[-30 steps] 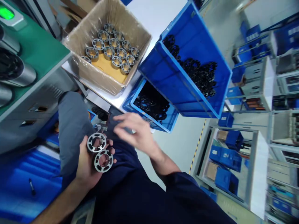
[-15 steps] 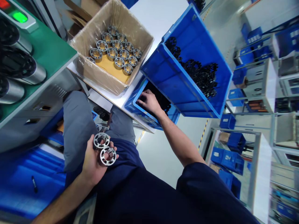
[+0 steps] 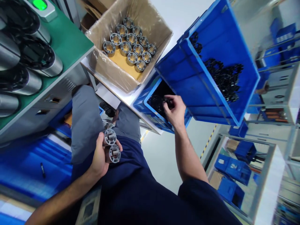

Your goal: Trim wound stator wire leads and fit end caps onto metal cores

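In the head view my left hand (image 3: 100, 160) is closed around two slotted metal rings that look like stator cores, an upper stator core (image 3: 107, 139) and a lower stator core (image 3: 108, 154). Their open ends are tilted toward the right. My right hand (image 3: 177, 112) is over the lower blue bin (image 3: 150, 107), its thumb and fingers bent around a small black plastic part (image 3: 169, 102) whose shape is mostly hidden. More black parts (image 3: 156, 103) lie dark inside that bin.
A plastic-lined carton (image 3: 114, 73) holds several stator cores. A larger blue crate (image 3: 211, 103) with black parts sits tilted above the lower bin. On the left, metal cylinders with black tops (image 3: 55, 64) stand on a green bench (image 3: 75, 39). Shelves with blue bins (image 3: 236, 168) are at right.
My right hand has moved right within the lower bin and its fingers have closed around a black part. My left hand has turned the two stator cores sideways. The camera view has shifted.
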`<action>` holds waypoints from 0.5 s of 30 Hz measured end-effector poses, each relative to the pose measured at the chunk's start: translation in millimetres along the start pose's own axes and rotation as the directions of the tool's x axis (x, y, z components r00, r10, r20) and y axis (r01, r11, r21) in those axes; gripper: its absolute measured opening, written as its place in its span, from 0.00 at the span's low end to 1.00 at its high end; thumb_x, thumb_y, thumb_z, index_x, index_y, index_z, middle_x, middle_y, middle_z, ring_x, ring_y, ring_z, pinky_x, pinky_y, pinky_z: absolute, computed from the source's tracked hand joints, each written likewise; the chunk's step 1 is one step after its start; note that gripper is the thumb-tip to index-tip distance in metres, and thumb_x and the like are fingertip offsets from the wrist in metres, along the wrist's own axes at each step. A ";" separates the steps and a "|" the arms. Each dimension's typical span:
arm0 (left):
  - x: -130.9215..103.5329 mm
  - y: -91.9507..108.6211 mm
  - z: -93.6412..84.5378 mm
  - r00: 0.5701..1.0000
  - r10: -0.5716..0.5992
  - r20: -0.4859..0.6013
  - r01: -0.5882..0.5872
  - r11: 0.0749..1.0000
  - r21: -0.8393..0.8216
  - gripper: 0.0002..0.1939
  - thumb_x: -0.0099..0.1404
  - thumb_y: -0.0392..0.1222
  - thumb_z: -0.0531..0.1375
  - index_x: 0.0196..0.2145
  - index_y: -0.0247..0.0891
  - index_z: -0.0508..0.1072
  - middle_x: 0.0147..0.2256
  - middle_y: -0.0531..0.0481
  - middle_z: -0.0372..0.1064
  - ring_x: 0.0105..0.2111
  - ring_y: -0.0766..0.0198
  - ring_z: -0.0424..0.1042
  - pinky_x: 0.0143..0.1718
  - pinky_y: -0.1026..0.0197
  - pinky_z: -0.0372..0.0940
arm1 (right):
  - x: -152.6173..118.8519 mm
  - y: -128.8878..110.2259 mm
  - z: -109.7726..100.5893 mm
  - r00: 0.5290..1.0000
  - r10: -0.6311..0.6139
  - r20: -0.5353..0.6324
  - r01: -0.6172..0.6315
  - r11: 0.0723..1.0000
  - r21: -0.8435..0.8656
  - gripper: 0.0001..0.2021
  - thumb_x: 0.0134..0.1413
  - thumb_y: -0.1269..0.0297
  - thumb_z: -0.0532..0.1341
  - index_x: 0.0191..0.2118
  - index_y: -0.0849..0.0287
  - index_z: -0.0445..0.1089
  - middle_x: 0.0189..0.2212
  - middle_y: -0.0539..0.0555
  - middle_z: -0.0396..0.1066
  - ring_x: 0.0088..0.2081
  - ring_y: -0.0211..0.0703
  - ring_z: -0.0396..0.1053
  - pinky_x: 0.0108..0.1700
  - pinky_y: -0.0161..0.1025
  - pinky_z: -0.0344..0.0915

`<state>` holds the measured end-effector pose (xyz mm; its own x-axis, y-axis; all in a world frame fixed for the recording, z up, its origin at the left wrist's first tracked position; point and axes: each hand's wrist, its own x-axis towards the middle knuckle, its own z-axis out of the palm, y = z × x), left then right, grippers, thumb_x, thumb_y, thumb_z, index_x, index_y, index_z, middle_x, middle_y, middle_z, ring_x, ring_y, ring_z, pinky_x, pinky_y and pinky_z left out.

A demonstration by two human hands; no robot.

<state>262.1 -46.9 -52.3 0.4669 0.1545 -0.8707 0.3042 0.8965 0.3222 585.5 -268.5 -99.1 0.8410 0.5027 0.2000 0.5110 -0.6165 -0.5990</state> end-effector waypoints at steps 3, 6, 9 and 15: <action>-1.0 0.0 1.6 0.967 0.250 0.051 -0.252 0.966 0.051 0.22 0.83 0.63 0.58 0.45 0.42 0.79 0.29 0.44 0.80 0.29 0.52 0.80 0.29 0.57 0.76 | -13.1 -40.9 -4.9 0.994 -0.066 -0.089 0.080 0.983 0.167 0.18 0.75 0.54 0.70 0.63 0.52 0.77 0.58 0.61 0.85 0.53 0.53 0.84 0.58 0.54 0.84; -4.3 2.1 4.9 0.878 0.457 0.146 -0.468 0.883 0.050 0.25 0.77 0.70 0.69 0.52 0.46 0.77 0.31 0.47 0.82 0.32 0.51 0.81 0.38 0.52 0.78 | -33.8 -100.6 1.7 0.983 -0.163 -0.083 0.183 0.894 0.410 0.17 0.76 0.47 0.73 0.59 0.47 0.75 0.52 0.55 0.88 0.51 0.52 0.88 0.53 0.49 0.87; -7.5 6.8 1.6 0.797 0.551 0.248 -0.579 0.814 0.051 0.25 0.81 0.71 0.66 0.59 0.49 0.78 0.41 0.45 0.86 0.44 0.43 0.86 0.50 0.43 0.80 | -51.8 -161.1 11.9 0.939 -0.331 0.088 0.213 0.764 0.609 0.14 0.77 0.48 0.74 0.57 0.48 0.83 0.54 0.57 0.90 0.50 0.54 0.90 0.48 0.48 0.90; -16.7 15.8 -24.6 0.650 0.680 0.339 -0.758 0.611 0.228 0.46 0.57 0.63 0.87 0.67 0.48 0.80 0.62 0.39 0.81 0.66 0.29 0.80 0.69 0.32 0.76 | -60.6 -221.6 37.1 0.887 -0.445 0.123 0.230 0.657 0.718 0.16 0.75 0.66 0.76 0.63 0.46 0.89 0.50 0.53 0.88 0.45 0.46 0.87 0.45 0.43 0.89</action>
<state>238.8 -25.1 -41.8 0.7920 0.5690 -0.2212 0.0217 0.3358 0.9417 414.7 -139.8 -7.3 0.4967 0.7946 0.3490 0.4014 0.1462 -0.9041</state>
